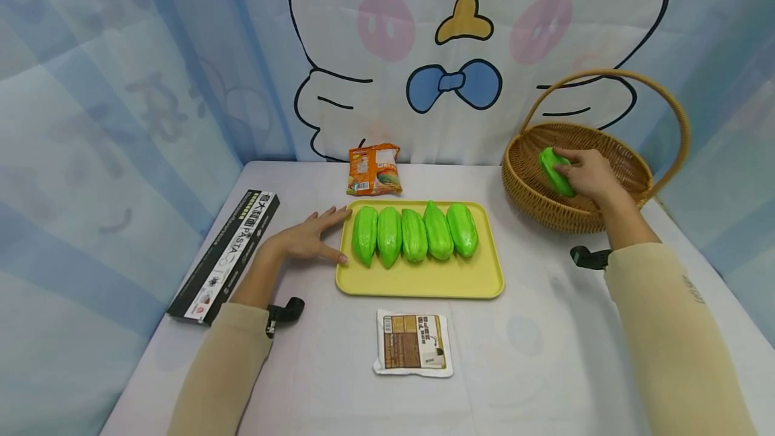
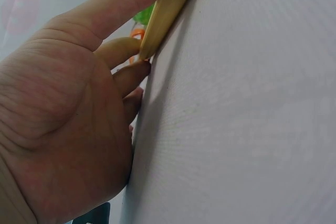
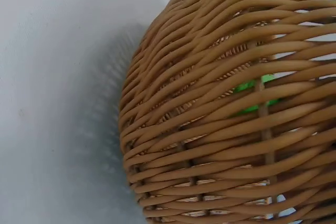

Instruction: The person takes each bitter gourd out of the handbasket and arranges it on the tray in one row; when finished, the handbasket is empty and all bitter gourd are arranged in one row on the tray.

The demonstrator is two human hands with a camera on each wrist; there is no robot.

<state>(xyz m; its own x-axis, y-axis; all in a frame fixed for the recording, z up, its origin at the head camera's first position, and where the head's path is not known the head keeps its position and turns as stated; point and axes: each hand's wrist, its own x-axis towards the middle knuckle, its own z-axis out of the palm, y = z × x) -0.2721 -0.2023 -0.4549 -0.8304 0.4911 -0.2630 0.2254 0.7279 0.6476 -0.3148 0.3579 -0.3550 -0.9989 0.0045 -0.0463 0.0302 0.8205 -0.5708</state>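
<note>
My right hand point(image 1: 588, 171) reaches into a wicker basket point(image 1: 547, 214) and pinches a green, ridged star fruit point(image 1: 556, 171) between thumb and fingers. In the right wrist view the basket's woven side point(image 3: 220, 108) hides that hand, and only bits of green show through the weave. My left hand point(image 1: 305, 237) spreads its fingers and thumb against the left edge of a yellow tray point(image 1: 418, 284). The left wrist view has the thumb and fingertips of this hand point(image 2: 68, 98) touching the tray's rim point(image 2: 168, 9). Several similar star fruit point(image 1: 414, 235) lie in a row on the tray.
A long black pasta box point(image 1: 224, 258) lies at the left. An orange snack packet point(image 1: 374, 170) stands behind the tray, and a white and brown packet point(image 1: 414, 344) lies in front. The basket's tall handle point(image 1: 681, 126) arches over its opening. Curtains border the table.
</note>
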